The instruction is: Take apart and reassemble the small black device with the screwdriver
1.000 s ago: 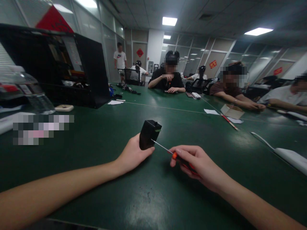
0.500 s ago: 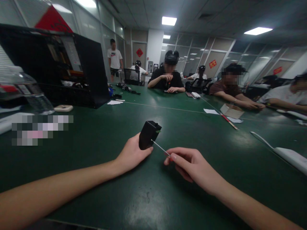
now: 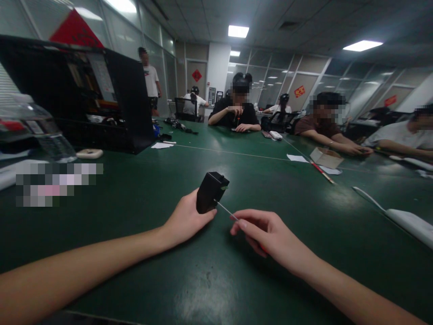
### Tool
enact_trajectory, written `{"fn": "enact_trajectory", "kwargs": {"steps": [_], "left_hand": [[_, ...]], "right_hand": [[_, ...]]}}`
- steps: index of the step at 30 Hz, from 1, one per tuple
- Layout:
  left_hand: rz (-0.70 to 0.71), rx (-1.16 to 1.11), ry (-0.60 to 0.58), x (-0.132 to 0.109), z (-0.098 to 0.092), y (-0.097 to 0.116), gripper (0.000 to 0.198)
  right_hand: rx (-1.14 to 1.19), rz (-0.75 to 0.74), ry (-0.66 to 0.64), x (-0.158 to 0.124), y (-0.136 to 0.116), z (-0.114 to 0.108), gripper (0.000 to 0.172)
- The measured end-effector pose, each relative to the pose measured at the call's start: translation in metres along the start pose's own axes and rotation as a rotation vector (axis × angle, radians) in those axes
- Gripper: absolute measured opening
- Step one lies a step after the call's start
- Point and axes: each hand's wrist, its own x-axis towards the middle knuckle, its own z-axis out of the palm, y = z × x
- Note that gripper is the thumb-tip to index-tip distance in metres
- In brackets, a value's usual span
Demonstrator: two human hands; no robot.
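My left hand (image 3: 184,220) grips a small black box-shaped device (image 3: 209,192) and holds it upright on the green table (image 3: 142,198). My right hand (image 3: 267,234) is pinched round the handle of a thin screwdriver (image 3: 225,210). Its metal shaft points up and left, and the tip touches the side of the black device. Most of the handle is hidden under my fingers, with only a trace of red showing below them.
A black open case (image 3: 77,90) and a water bottle (image 3: 37,128) stand at the left. Other people sit at the far and right sides of the table. A cardboard box (image 3: 326,157), papers and a white object (image 3: 406,221) lie to the right.
My right fingers have slid forward along the screwdriver handle, covering its orange part. The black device stays in my left hand. A standing person in the background has walked left.
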Motion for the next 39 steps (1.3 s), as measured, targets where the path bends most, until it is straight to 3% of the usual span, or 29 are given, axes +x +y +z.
{"fn": "enact_trajectory", "kwargs": {"steps": [5,11,17,27,39], "left_hand": [[0.013,0.013,0.000,0.0002,-0.0002,-0.0010,0.017],[0.032,0.077,-0.004,-0.0009,-0.0012,-0.0045,0.015],[0.030,0.056,0.003,-0.0004,-0.0006,-0.0030,0.016],[0.018,0.052,-0.004,0.0002,-0.0005,-0.0012,0.015],[-0.011,0.027,-0.027,0.0010,-0.0021,-0.0031,0.024]], "right_hand": [[0.045,-0.005,-0.045,-0.0009,-0.0015,0.0000,0.035],[-0.049,0.024,0.012,-0.0026,0.0006,-0.0017,0.037],[-0.144,-0.051,0.066,-0.0027,-0.0010,0.0020,0.033],[-0.027,-0.013,-0.051,-0.0063,-0.0064,0.0014,0.035],[-0.137,-0.038,0.038,-0.0052,-0.0024,0.0041,0.034]]}}
